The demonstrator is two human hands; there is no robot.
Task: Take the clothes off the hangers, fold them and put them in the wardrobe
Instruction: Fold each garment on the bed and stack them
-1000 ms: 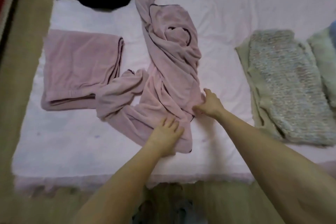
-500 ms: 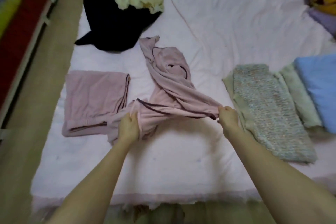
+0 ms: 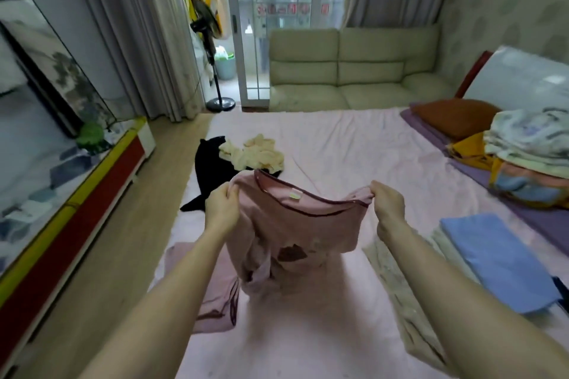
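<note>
The pink top (image 3: 295, 234) hangs in the air above the near part of the bed (image 3: 354, 157), held up by its two shoulders. The left hand (image 3: 222, 209) has its grip pinched on the left shoulder of the top, fingers curled over the cloth; the right hand (image 3: 387, 203) pinches the right shoulder the same way. The dark-trimmed neckline sags between the two hands, a small pale label showing inside it, and the body of the top falls in loose folds toward the sheet.

Below the left forearm, a folded pink garment (image 3: 212, 295) lies flat on the bed. To the right, near the right arm, sits a folded blue cloth (image 3: 495, 258), with what looks like a pale knitted piece (image 3: 397, 283) just beside it, partly hidden by the arm. Farther off on the left of the bed lie a black garment (image 3: 209, 172) and a crumpled cream garment (image 3: 255, 154), touching each other.
</note>
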